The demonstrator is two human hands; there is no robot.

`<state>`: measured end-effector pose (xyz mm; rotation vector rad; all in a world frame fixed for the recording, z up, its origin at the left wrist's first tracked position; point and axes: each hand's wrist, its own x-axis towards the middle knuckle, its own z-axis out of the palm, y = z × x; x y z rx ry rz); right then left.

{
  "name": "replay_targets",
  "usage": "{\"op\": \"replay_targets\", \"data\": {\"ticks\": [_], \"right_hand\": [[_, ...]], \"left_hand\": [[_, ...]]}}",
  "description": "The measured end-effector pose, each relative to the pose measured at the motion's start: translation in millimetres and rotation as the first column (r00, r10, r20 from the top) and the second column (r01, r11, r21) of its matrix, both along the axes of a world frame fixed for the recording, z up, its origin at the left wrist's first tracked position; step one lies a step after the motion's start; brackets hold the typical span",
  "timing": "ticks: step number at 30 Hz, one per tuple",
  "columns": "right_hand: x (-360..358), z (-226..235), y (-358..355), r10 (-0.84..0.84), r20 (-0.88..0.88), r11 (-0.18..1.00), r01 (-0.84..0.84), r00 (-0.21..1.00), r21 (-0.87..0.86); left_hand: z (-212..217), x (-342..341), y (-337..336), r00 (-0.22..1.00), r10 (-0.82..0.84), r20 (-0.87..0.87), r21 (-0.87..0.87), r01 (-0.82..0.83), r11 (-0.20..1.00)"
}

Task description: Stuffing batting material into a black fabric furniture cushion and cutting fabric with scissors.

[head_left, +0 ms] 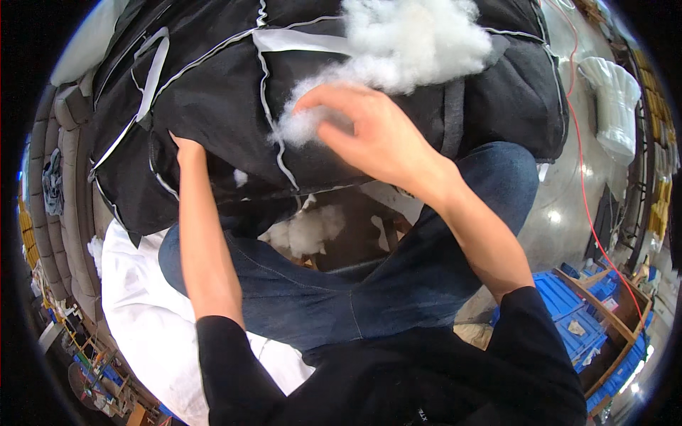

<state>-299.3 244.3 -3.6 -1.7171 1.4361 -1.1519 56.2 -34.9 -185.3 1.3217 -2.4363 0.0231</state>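
One large black fabric cover with white piping fills the upper half of the frame and lies across the person's lap. One big mass of white fibre stuffing sits on top of it at upper centre, trailing down into a smaller tuft under the right hand. A second clump of the same stuffing shows at the centre of the frame, below the cover's lower edge and between the knees, and a small fleck clings to the black fabric just left of centre.

The right hand lies on the cover at centre, fingers half curled and loosely spread, its fingertips pressed into the lower tuft of stuffing; whether it has pinched any cannot be told. The left hand, left of centre, is pushed into a fold of the cover so that the fingers are hidden; how far open it is cannot be told.

At lower left lies one white sack. At the right edge stands one white bag, with blue crates at lower right.
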Motion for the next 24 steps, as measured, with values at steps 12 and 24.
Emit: {"op": "replay_targets", "data": {"ticks": [12,24], "right_hand": [[-18.8,-23.0,-6.7,-0.068,-0.146,0.996,0.058,0.987,-0.073],[-5.9,-14.6,8.0,0.003,-0.154,1.000,-0.007,0.988,-0.027]], "left_hand": [[-21.1,-56.0,-14.7,0.962,0.028,-0.271,0.005,-0.027,1.000],[31.7,-83.5,52.6,0.943,0.118,-0.312,-0.004,-0.126,0.992]]}}
